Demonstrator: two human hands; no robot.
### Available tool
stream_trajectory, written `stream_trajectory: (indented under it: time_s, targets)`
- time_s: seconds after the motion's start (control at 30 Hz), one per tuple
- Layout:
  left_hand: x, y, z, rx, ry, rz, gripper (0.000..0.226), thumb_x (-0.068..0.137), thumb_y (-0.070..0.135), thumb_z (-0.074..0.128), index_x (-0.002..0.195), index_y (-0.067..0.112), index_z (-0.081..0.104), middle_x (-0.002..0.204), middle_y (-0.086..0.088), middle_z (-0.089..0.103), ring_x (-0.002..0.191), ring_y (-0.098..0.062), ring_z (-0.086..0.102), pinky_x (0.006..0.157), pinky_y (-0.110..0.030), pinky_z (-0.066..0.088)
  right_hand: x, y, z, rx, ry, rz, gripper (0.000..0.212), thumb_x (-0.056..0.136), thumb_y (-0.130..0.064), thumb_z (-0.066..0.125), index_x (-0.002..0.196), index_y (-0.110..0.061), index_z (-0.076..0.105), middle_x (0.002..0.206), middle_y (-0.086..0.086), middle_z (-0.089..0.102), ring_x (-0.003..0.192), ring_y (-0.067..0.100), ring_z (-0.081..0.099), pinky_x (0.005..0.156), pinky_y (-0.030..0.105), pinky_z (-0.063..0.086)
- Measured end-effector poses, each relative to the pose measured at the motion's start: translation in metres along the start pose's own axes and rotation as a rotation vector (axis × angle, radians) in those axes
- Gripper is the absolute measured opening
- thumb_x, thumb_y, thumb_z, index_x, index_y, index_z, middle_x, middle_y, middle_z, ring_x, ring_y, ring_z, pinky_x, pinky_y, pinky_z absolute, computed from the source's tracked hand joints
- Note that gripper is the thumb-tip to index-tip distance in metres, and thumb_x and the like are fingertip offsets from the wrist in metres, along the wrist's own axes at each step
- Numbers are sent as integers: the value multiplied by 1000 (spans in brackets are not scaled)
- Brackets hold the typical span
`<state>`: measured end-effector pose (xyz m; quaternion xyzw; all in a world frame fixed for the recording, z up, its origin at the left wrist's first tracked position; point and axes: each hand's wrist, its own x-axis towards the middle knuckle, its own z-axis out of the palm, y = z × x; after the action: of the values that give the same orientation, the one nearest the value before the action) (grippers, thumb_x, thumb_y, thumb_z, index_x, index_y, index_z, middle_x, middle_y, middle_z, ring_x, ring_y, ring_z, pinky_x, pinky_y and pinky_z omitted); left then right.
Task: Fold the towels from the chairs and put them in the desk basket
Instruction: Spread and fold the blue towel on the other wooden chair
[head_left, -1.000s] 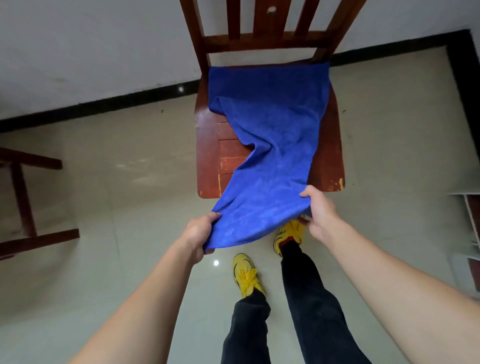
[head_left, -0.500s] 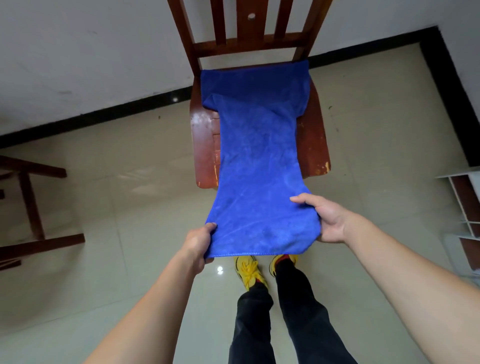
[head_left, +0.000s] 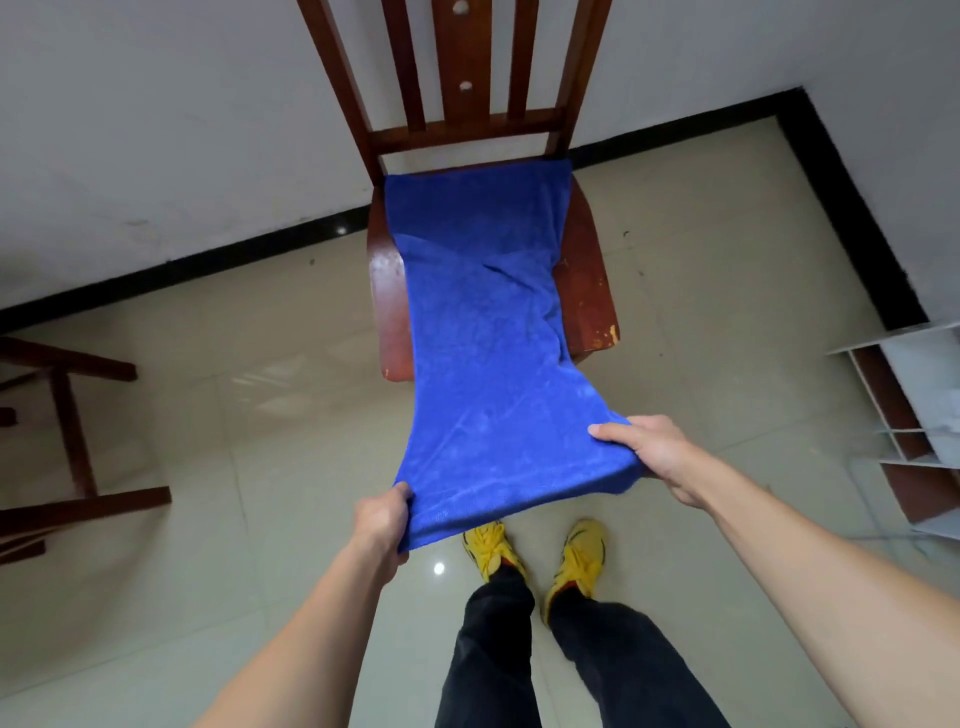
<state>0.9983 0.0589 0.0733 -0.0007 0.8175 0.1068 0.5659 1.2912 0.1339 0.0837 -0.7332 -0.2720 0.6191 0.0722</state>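
1. Towel (head_left: 483, 374): blue cloth, short fuzzy pile, matt.
2. Chair (head_left: 587, 291): reddish-brown wood, varnished, semi-glossy; finish worn and chipped at the seat's front right corner.
3. Floor (head_left: 208, 415): beige tiles, smooth, glossy, mirroring spots of light.
4. Wall (head_left: 156, 130): white paint, matt, faintly scuffed.
5. Skirting (head_left: 260, 254): black, glossy.
6. Trousers (head_left: 493, 649): dark cloth, matt.

Bright even light, glare dots on floor (head_left: 260, 519), edges seemingly bowed.
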Motion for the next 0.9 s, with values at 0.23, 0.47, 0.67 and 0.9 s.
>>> stream_trajectory:
  time_s: [0.23,0.47,0.67,0.9]
  targets:
    - [-17,-28,0,-108,90,4,14,91,19,47,81,10,50,69,-4,45,53,-20,37,48,-25,29,-17,40,-12,203,192,-16,28,78,-27,75,77,-12,51,73,12,55,64,21,52,61,33,40]
    - [-34,-49,8,-246,212,38,13,90,20,46,86,10,52,77,-4,48,62,-23,43,53,-26,36,-56,55,-6,41,472,-382,37,90,-26,63,67,-9,39,62,2,30,54,13,26,45,24,23]
    - [-41,-59,5,-257,270,79,16,88,18,46,75,10,48,74,-4,42,59,-23,37,53,-25,33,-77,46,-5,116,470,-422,35,91,-26,60,68,-11,39,62,-3,33,55,13,29,50,26,28]
    - [-38,-43,5,-237,209,167,10,87,4,52,95,11,53,77,-5,51,60,-21,42,53,-28,36,-42,52,-8,178,363,-73,26,86,-15,61,111,-21,59,103,4,61,76,24,60,68,34,52]
